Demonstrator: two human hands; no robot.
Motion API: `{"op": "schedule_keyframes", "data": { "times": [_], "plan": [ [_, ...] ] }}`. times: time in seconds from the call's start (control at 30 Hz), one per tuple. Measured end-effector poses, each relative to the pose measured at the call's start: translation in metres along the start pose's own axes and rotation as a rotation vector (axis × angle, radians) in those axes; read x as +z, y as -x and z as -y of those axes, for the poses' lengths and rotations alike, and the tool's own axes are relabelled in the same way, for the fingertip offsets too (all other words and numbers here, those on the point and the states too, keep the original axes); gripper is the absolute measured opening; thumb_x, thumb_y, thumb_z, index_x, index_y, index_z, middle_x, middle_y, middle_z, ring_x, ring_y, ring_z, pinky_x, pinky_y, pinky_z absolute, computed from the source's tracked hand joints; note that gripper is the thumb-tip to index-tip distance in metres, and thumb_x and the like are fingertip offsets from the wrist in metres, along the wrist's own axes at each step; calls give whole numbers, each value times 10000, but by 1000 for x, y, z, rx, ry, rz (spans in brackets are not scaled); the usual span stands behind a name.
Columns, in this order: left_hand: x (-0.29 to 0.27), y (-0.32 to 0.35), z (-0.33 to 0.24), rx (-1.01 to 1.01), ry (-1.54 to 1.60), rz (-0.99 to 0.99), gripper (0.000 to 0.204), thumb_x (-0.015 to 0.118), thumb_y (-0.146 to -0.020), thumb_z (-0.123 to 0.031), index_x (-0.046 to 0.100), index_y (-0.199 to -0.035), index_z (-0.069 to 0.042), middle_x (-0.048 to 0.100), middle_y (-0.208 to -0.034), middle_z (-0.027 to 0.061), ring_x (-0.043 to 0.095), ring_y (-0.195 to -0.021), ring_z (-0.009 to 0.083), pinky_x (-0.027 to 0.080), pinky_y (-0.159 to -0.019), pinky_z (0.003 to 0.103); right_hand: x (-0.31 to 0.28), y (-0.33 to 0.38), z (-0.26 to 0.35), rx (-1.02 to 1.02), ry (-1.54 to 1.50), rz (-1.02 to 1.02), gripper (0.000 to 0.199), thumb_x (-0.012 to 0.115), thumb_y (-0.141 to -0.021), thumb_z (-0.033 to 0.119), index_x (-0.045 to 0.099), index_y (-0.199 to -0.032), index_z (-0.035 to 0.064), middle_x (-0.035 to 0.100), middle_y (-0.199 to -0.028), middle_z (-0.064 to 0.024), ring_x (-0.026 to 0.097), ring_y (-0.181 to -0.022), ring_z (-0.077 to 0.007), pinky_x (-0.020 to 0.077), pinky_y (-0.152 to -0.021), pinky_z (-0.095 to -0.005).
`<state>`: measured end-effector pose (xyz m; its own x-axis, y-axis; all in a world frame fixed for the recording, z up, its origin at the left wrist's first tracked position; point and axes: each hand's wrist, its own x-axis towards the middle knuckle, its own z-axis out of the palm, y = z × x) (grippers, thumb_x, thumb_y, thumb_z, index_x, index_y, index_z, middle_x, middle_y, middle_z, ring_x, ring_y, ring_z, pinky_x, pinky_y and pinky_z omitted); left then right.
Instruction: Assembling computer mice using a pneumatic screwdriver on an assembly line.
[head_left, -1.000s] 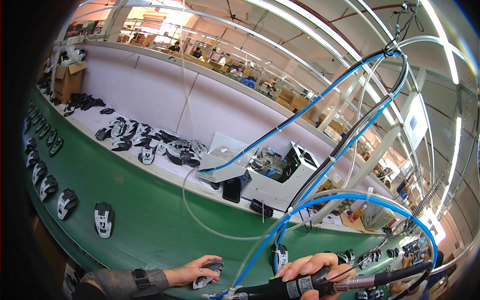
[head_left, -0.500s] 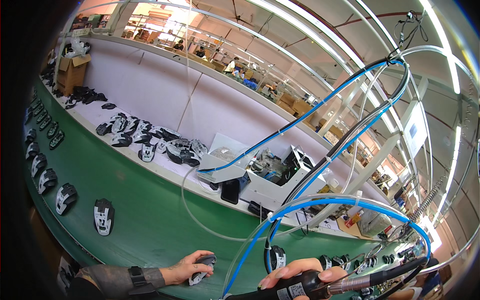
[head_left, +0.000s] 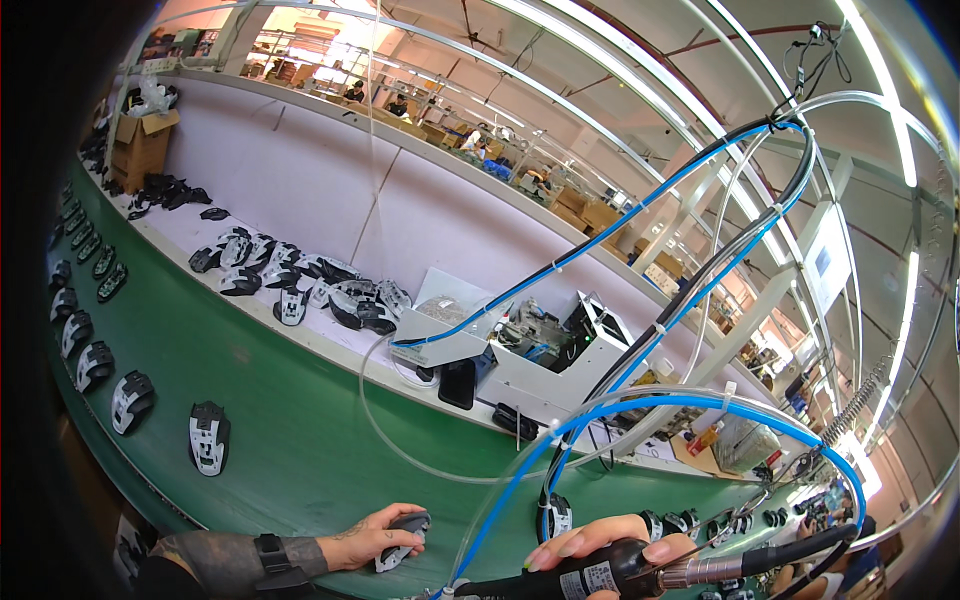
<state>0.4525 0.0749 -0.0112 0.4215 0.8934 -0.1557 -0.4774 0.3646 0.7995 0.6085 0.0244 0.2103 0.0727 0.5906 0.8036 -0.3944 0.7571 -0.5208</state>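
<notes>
At the lower middle my left hand [head_left: 372,536] is closed around a grey and white computer mouse shell [head_left: 404,540], holding it on its side over the green belt. My right hand [head_left: 610,545] wraps round a black power screwdriver [head_left: 600,578], with its body lying almost level and a blue and clear hose running up from it. The driver's front end reaches left to the lower edge, apart from the shell. Its bit cannot be made out. A similar mouse shell [head_left: 208,438] lies on the belt to the left.
The green conveyor belt [head_left: 300,420] carries a row of mouse shells [head_left: 95,366] along its left edge. On the white shelf [head_left: 330,335] stand piled shells and a screw feeder machine [head_left: 540,350]. Looped blue and black hoses [head_left: 650,330] hang across the right side.
My right hand and the screwdriver have shifted very slightly, and the hose loop has swayed a little to the right. The left hand keeps the mouse shell nearly still.
</notes>
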Motion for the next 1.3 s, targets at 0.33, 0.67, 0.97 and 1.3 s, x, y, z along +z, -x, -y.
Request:
{"op": "schedule_keyframes", "data": {
  "times": [0.33,0.67,0.97,1.3],
  "plan": [
    [3,2,-1,-13,1,11,586,666,-826,-135,370,-1316,-14,548,-1056,108,595,-897,158,499,-813,280,-1,0,1,66,25,31,528,738,-733,102,360,-1102,106,530,-848,-199,558,-664,-235,531,-546,-335],
    [0,0,0,-17,-15,34,597,670,-825,-141,363,-1322,-19,547,-1053,109,599,-888,151,504,-801,267,-2,1,4,87,5,54,520,723,-739,63,368,-1114,116,546,-850,-211,552,-588,-220,521,-531,-317],
    [4,3,-3,-54,6,29,591,661,-823,-112,361,-1324,-18,553,-1029,107,598,-869,152,505,-786,270,2,-1,4,39,94,-9,510,722,-741,88,340,-1080,96,518,-852,-205,534,-671,-232,523,-552,-336],
    [2,0,0,-32,-1,23,591,661,-824,-106,362,-1326,-17,543,-1043,112,602,-878,153,509,-793,264,1,-8,-3,-27,69,2,573,671,-836,326,335,-1239,96,524,-993,-206,576,-753,-282,524,-601,-388]
  ]
}}
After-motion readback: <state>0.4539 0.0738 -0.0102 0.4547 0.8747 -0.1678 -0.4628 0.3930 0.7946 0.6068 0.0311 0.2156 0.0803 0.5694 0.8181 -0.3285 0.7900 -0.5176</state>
